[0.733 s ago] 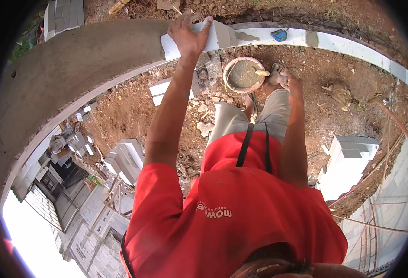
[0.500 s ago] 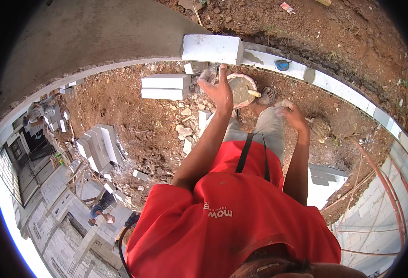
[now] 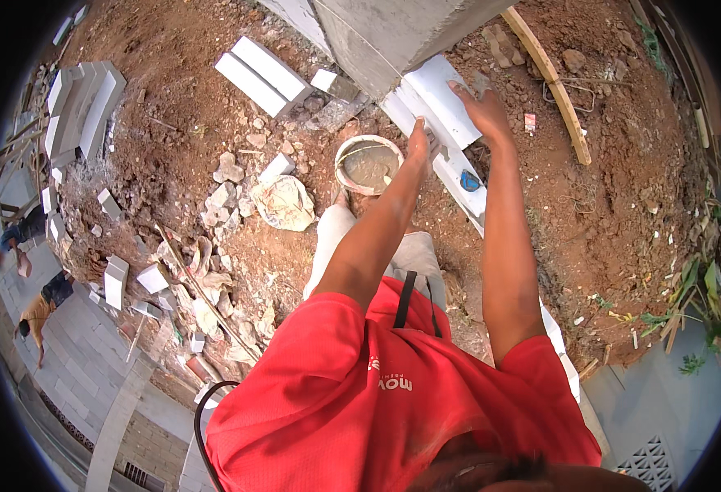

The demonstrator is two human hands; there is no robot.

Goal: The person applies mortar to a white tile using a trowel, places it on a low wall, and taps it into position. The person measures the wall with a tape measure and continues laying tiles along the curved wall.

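Co-workers: at the left edge, two people (image 3: 18, 238) (image 3: 45, 307) are seen, small and bent by the lens; their work cannot be made out.
Block stack: pale grey blocks (image 3: 86, 111) are piled side by side on red-brown soil, at the far left.
Paired blocks: two long white blocks (image 3: 263, 75) are laid next to each other, left of centre on the far side.
Sack: a crumpled, pale sack (image 3: 284, 202) is spread on the ground, nearer than the paired blocks, with broken stones (image 3: 225, 195) scattered to its left.
Bucket: a round bucket (image 3: 368, 165) is filled with wet grey mortar and stood just left of the left forearm.
Wall: a grey, smooth-faced wall (image 3: 393, 41) is seen at the far centre.
Left hand: the hand (image 3: 420, 143) is placed at the near left side of the white block; whether its fingers are closed on it cannot be told.
White block: it (image 3: 441, 100) is set on a low row of white blocks (image 3: 452, 166), beside the wall's end, between both hands.
Tape measure: a blue tape measure (image 3: 470, 181) is rested on the row, nearer than the block.
Right hand: the hand (image 3: 485, 113) is held open at the block's right edge, thumb and fingers spread.
Timber: a curved wooden strip (image 3: 550, 84) is laid on soil, farther right.
Plants: green leaves (image 3: 709, 295) are bunched at the right edge.
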